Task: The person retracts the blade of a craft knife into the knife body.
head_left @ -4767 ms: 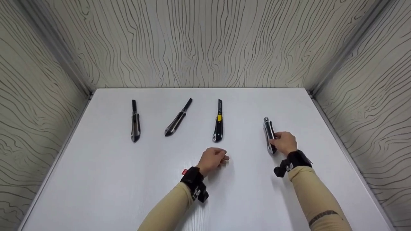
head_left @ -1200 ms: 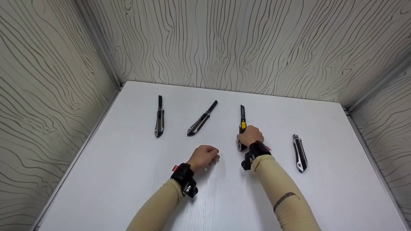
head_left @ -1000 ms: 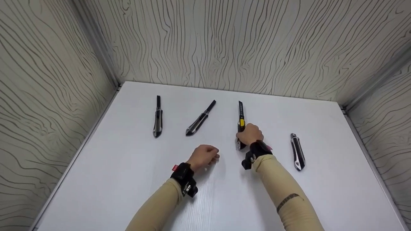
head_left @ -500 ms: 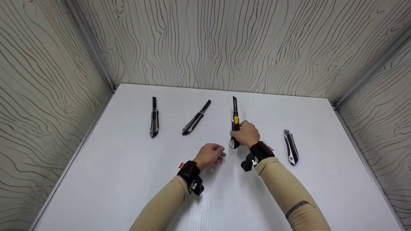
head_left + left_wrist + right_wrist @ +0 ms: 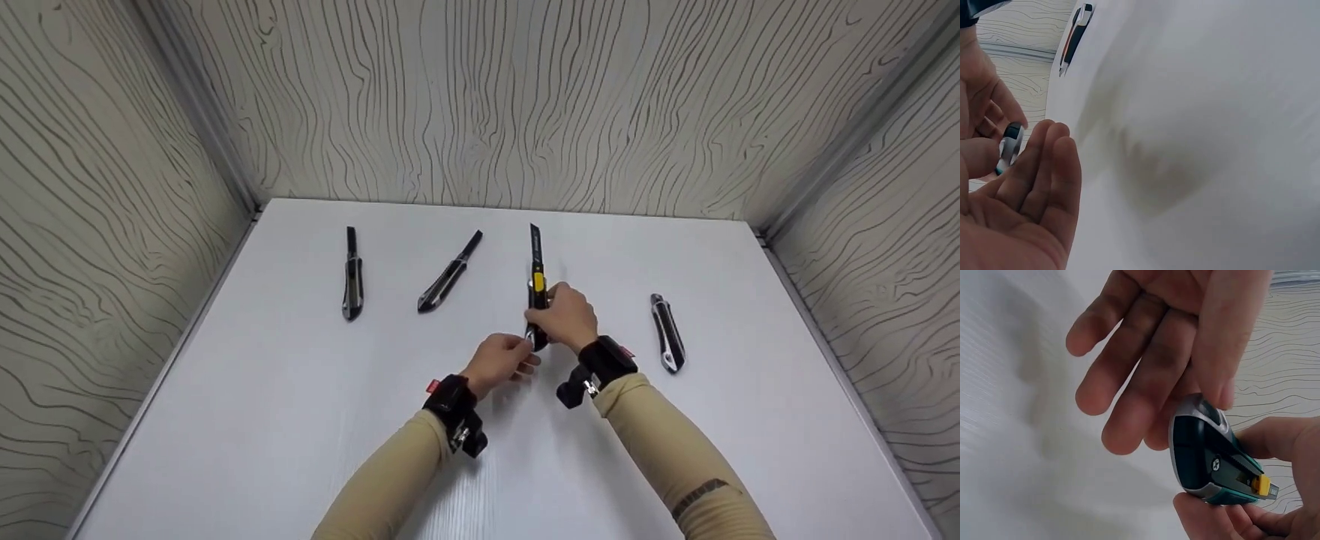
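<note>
A black utility knife (image 5: 537, 259) with a yellow slider points its extended dark blade away from me, just above the table. My right hand (image 5: 570, 315) grips the middle of its handle, thumb on one side and fingers on the other. At the handle's tail, my left hand (image 5: 501, 360) pinches the end between thumb and index finger. The left hand's other fingers stay fairly straight, as the right wrist view shows. In that view the knife's tail (image 5: 1190, 455) faces the camera, with the yellow slider (image 5: 1264, 485) farther off. The left index finger is partly hidden.
Two similar knives, one upright in view (image 5: 352, 285) and one slanted (image 5: 446, 285), lie to the left with dark blades out. Another knife (image 5: 667, 334), no long blade showing, lies right. The white table (image 5: 262, 435) meets patterned walls (image 5: 465, 97) behind and at both sides.
Earlier my right hand was at the rightmost knife; it let go and took the yellow-slider knife. That knife has been lifted and brought left. My left hand has come onto its tail.
</note>
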`<action>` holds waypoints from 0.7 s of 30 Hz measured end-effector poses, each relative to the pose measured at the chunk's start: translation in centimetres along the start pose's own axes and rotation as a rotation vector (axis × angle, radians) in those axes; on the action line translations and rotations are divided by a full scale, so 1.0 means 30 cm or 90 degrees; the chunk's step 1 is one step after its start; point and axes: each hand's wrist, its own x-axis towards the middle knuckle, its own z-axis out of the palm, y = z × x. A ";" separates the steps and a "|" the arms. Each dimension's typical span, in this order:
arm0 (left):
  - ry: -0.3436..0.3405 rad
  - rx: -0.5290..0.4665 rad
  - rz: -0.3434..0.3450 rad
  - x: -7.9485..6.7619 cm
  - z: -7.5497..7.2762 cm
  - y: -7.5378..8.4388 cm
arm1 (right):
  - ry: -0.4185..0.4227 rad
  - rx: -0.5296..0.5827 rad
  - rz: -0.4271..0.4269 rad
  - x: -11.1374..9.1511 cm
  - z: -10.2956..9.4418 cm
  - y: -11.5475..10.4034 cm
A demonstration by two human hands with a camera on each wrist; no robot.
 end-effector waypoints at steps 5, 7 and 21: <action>0.005 -0.025 0.001 -0.004 0.012 -0.012 | -0.001 0.013 0.002 -0.019 0.006 0.003; 0.010 -0.031 0.000 -0.005 0.018 -0.017 | -0.001 0.011 0.000 -0.025 0.010 0.007; 0.019 -0.090 0.015 -0.008 0.028 -0.059 | -0.023 0.063 -0.014 -0.017 0.003 0.039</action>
